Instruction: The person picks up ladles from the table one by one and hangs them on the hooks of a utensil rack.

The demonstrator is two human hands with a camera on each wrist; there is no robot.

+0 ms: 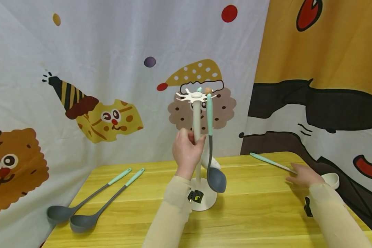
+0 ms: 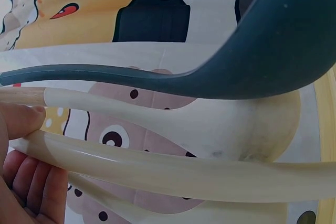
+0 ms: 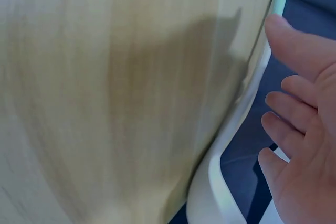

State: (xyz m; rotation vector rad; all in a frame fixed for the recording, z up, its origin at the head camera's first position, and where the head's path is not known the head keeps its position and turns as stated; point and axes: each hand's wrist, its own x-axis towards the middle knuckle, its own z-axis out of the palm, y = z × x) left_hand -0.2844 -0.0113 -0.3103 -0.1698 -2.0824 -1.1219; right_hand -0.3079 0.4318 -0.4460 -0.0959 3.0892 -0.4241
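Observation:
My left hand (image 1: pixel 187 151) grips the pole of a white utensil stand (image 1: pixel 196 120), thumb and curled fingers around it. On the stand's right side hangs a grey ladle (image 1: pixel 217 179) with a mint handle. Behind it hangs a white utensil (image 2: pixel 168 121) with a wooden handle, its head partly hidden. At the table's right, my right hand (image 1: pixel 307 175) hovers over a white ladle (image 1: pixel 333 179) with a mint handle. In the right wrist view its fingers are extended beside that ladle's shaft (image 3: pixel 244 106), thumb tip close to it; contact cannot be told.
Two grey ladles with mint handles, one (image 1: pixel 60 213) farther left and one (image 1: pixel 83 222) nearer, lie on the left of the wooden table (image 1: pixel 254 213). A printed curtain (image 1: pixel 117 44) hangs behind the table's back edge.

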